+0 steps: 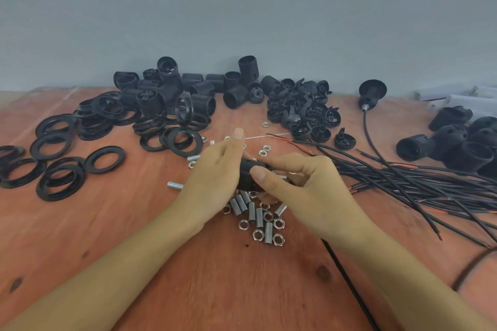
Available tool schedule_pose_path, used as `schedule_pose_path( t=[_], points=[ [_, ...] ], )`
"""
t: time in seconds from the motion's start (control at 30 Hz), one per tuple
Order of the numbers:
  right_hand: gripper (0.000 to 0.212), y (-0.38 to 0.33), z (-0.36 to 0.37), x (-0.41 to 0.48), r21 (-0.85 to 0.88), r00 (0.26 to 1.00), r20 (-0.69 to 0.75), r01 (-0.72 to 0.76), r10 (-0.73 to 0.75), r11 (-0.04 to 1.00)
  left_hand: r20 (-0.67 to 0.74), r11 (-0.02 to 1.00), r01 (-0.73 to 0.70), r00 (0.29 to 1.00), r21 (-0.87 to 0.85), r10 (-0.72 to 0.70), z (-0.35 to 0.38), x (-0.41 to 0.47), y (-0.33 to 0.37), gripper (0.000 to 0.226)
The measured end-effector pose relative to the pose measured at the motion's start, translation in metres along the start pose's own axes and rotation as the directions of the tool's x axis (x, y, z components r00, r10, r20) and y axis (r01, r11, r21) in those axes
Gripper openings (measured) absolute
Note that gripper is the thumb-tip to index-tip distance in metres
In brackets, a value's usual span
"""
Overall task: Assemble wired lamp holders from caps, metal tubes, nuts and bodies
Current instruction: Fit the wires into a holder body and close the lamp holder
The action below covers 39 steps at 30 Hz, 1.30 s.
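I watch both hands meet over the far edge of the nuts (258, 234), which lie mixed with tubes (259, 216) on the table (215, 290). The left hand (215, 169) wraps the black body (246, 169) from its left side, with the forefinger sticking up free. The right hand (304, 188) grasps the same body from the other side, thumb pressed on its ribbed wall. Well left of the nuts, rings (92, 127) lie scattered and stacked. Behind the nuts a heap of bodies (166, 88) sits against the wall, with caps (304, 110) to its right. Right of the nuts, wires (403, 177) fan across the table.
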State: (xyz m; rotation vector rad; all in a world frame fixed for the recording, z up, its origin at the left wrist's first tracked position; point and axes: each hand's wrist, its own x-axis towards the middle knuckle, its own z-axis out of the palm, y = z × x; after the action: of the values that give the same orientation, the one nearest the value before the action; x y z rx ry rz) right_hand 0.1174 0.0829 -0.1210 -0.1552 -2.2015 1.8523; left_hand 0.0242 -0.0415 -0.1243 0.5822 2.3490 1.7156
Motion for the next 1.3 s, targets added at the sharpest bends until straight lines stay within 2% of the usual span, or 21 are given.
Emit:
schedule_pose_path(
  t=[0.03, 0.1, 0.17, 0.23, 0.3, 0.43, 0.53, 0.77, 0.83, 0.9, 1.0, 1.07, 1.13, 1.2, 1.3],
  points=[
    [0.021, -0.001, -0.003, 0.001, 0.048, 0.998, 0.055, -0.037, 0.034, 0.998, 0.032, 0.992, 0.122, 0.992, -0.032, -0.121, 0.002, 0.009, 0.008, 0.052],
    [0.024, -0.004, -0.008, 0.002, 0.16, 0.987, 0.132, -0.108, 0.087, 0.981, 0.084, 0.981, 0.193, 0.977, 0.025, -0.194, -0.002, 0.023, 0.018, 0.036],
    [0.028, -0.009, -0.01, 0.004, 0.275, 0.984, 0.128, -0.157, 0.126, 0.948, 0.179, 0.997, 0.073, 0.981, 0.032, -0.078, -0.01, 0.022, 0.018, 0.023],
    [0.032, -0.011, -0.007, 0.004, 0.325, 0.985, 0.093, -0.17, 0.148, 0.93, 0.238, 0.983, -0.182, 0.954, -0.013, 0.18, -0.016, 0.005, 0.009, 0.023],
    [0.036, -0.01, -0.001, 0.004, 0.322, 0.987, 0.045, -0.161, 0.155, 0.933, 0.159, 0.956, -0.294, 0.944, 0.005, 0.289, -0.016, -0.003, 0.001, 0.026],
    [0.039, -0.005, 0.01, 0.002, 0.344, 0.989, -0.073, -0.098, 0.131, 0.934, 0.003, 0.971, -0.237, 0.971, -0.042, 0.237, -0.003, -0.003, 0.0, 0.032],
    [0.035, -0.001, 0.015, 0.0, 0.273, 0.986, -0.155, -0.011, 0.056, 0.962, -0.082, 0.961, -0.271, 0.96, -0.045, 0.267, 0.001, -0.007, 0.003, 0.029],
    [0.029, -0.001, 0.017, -0.002, 0.144, 0.974, -0.221, 0.08, -0.047, 0.986, -0.106, 0.955, -0.29, 0.953, -0.06, 0.283, 0.003, -0.01, 0.003, 0.03],
    [0.03, -0.002, 0.017, -0.003, 0.153, 0.981, -0.193, 0.062, -0.032, 0.986, -0.082, 0.969, -0.231, 0.971, -0.086, 0.224, 0.004, -0.01, 0.002, 0.034],
    [0.035, -0.006, 0.016, -0.003, 0.183, 0.989, -0.14, -0.016, 0.042, 0.983, -0.017, 0.992, -0.088, 0.996, -0.09, 0.087, 0.004, -0.004, 0.002, 0.037],
    [0.039, -0.014, 0.001, -0.001, 0.143, 0.992, 0.008, -0.122, 0.123, 0.982, 0.078, 0.988, 0.113, 0.991, -0.109, -0.104, -0.001, 0.004, 0.005, 0.034],
    [0.036, -0.019, -0.008, 0.001, 0.139, 0.983, 0.115, -0.156, 0.141, 0.978, 0.106, 0.981, 0.159, 0.983, -0.11, -0.147, -0.005, 0.006, 0.006, 0.036],
    [0.033, -0.019, -0.009, 0.0, 0.146, 0.975, 0.164, -0.175, 0.151, 0.974, 0.123, 0.976, 0.207, 0.973, -0.073, -0.197, -0.007, 0.005, 0.004, 0.039],
    [0.031, -0.015, -0.004, -0.001, 0.155, 0.977, 0.157, -0.172, 0.147, 0.973, 0.144, 0.97, 0.237, 0.963, -0.053, -0.227, -0.008, 0.005, 0.002, 0.036],
    [0.028, -0.008, 0.004, -0.003, 0.152, 0.99, 0.103, -0.115, 0.1, 0.982, 0.094, 0.97, 0.239, 0.968, -0.049, -0.234, -0.008, 0.005, 0.0, 0.035]
  ],
)
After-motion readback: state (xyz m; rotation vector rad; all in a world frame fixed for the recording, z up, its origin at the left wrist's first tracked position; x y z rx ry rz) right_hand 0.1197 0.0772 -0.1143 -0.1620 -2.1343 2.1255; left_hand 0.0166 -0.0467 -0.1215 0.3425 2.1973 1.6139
